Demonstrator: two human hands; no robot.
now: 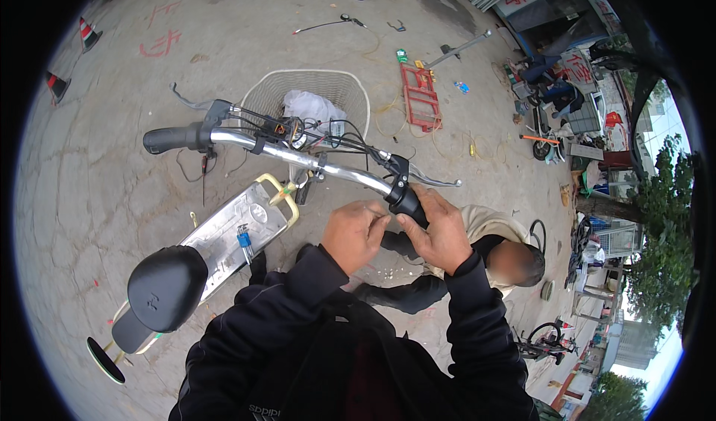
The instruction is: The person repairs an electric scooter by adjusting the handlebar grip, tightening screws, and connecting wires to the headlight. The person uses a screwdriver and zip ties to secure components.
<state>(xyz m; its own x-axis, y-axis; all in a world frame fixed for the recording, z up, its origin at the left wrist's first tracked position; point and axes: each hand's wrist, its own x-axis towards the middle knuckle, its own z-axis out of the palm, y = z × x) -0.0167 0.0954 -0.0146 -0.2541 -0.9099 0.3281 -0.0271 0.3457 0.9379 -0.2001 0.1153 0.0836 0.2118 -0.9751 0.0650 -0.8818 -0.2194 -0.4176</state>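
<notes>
My right hand (pixel 438 232) is closed round the black grip (pixel 407 206) at the right end of a chrome handlebar (pixel 339 170). Its thumb lies along the near side. Just left of that grip, my left hand (pixel 353 236) is curled with thumb and fingers pinched together; whatever is in the pinch is too small to make out. Beyond the right grip a silver brake lever (pixel 436 180) sticks out. Another black grip (pixel 168 139) covers the bar's left end. Cables and bare wiring (pixel 287 132) bunch at the middle of the bar.
A pale basket (pixel 257 96) holding a white plastic bag (pixel 313 109) sits ahead of the bar. Blue-handled hex keys (pixel 244 238) lie on the footboard (pixel 224 227), before a black seat (pixel 165 288). A person (pixel 485 231) crouches close on the right. A red metal frame (pixel 421 96) lies farther off.
</notes>
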